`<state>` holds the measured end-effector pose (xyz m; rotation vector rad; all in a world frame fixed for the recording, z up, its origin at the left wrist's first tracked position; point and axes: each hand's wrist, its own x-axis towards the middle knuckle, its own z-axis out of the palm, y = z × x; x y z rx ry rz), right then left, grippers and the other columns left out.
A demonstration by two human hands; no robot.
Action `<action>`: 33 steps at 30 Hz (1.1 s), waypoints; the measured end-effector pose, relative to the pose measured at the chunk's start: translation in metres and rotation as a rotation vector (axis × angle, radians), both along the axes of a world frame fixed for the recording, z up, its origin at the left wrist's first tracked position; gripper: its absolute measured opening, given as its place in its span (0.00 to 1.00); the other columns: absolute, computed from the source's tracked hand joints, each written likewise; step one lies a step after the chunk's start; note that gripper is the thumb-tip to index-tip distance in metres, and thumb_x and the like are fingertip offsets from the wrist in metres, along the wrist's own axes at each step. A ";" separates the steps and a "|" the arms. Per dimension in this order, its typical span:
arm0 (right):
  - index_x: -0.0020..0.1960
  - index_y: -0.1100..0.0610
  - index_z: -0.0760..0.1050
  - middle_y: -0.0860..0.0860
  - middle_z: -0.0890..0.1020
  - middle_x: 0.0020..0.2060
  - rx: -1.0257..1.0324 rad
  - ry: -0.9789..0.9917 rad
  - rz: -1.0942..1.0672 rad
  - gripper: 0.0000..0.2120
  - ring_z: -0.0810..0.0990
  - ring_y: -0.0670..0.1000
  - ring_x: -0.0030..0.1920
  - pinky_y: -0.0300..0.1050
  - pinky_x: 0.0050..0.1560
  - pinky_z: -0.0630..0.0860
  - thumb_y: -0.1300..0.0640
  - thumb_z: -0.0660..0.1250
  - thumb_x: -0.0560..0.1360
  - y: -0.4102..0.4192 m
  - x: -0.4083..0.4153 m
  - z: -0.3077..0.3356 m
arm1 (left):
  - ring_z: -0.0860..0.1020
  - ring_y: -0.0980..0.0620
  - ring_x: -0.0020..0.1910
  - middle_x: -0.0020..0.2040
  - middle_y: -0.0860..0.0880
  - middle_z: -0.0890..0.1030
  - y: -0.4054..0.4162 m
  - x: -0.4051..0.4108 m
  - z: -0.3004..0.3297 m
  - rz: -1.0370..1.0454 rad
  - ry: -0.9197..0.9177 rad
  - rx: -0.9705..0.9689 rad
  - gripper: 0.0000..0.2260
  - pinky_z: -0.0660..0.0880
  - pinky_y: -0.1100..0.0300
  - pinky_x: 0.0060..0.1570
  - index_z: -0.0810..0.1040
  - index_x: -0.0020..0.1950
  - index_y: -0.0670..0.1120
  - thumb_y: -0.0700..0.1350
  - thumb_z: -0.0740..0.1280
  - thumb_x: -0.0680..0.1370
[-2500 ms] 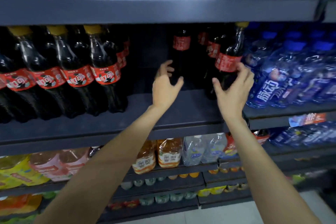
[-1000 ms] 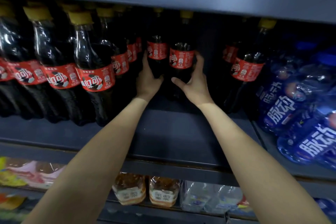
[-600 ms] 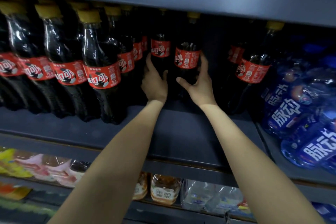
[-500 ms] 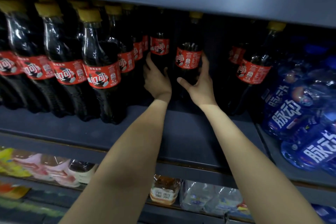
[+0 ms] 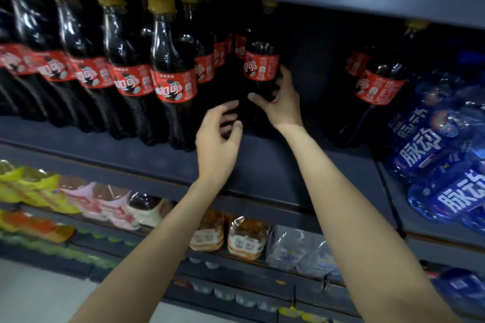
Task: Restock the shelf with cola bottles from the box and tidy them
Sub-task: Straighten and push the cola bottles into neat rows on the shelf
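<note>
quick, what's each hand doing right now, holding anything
Left hand: open, fingers loosely curled, holding nothing, just in front of the cola bottles.
Right hand: thumb and fingers curled round the lower body of a cola bottle.

We read white Chinese characters 可乐 in part on the red labels of the cola bottles [image 5: 173,71]; the fine print beside them is too small to make out. The blue bottles [image 5: 430,144] at right carry large white characters 脉动. On the lower shelf, the amber tea bottles [image 5: 246,238] bear a pale label with blurred characters we cannot read.
</note>
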<state>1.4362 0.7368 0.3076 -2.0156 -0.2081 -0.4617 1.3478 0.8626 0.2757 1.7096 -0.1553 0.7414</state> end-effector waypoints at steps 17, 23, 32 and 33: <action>0.76 0.58 0.52 0.54 0.67 0.71 0.019 0.092 0.107 0.39 0.66 0.51 0.70 0.39 0.68 0.62 0.55 0.71 0.74 0.040 0.012 0.001 | 0.59 0.44 0.70 0.72 0.36 0.62 0.070 0.002 -0.007 0.459 -0.225 0.436 0.34 0.65 0.61 0.66 0.57 0.74 0.49 0.42 0.71 0.73; 0.75 0.57 0.58 0.54 0.69 0.70 -0.028 -0.033 -0.025 0.35 0.67 0.50 0.70 0.38 0.69 0.62 0.56 0.71 0.73 0.009 -0.052 -0.003 | 0.59 0.47 0.71 0.72 0.40 0.62 0.072 -0.013 0.001 0.388 -0.143 0.418 0.34 0.63 0.74 0.59 0.59 0.75 0.45 0.37 0.70 0.72; 0.71 0.61 0.62 0.62 0.67 0.65 0.026 -0.212 -0.918 0.41 0.67 0.62 0.64 0.53 0.65 0.63 0.48 0.75 0.65 -0.081 -0.093 -0.001 | 0.58 0.48 0.70 0.72 0.41 0.63 0.080 -0.018 0.002 0.354 -0.080 0.451 0.34 0.71 0.62 0.46 0.58 0.76 0.47 0.40 0.70 0.74; 0.74 0.59 0.58 0.63 0.65 0.66 0.025 -0.142 -0.915 0.46 0.67 0.62 0.65 0.53 0.65 0.64 0.47 0.76 0.63 -0.088 -0.087 0.006 | 0.58 0.48 0.70 0.72 0.41 0.63 0.080 -0.018 0.002 0.352 -0.078 0.451 0.34 0.71 0.62 0.46 0.58 0.76 0.47 0.40 0.70 0.74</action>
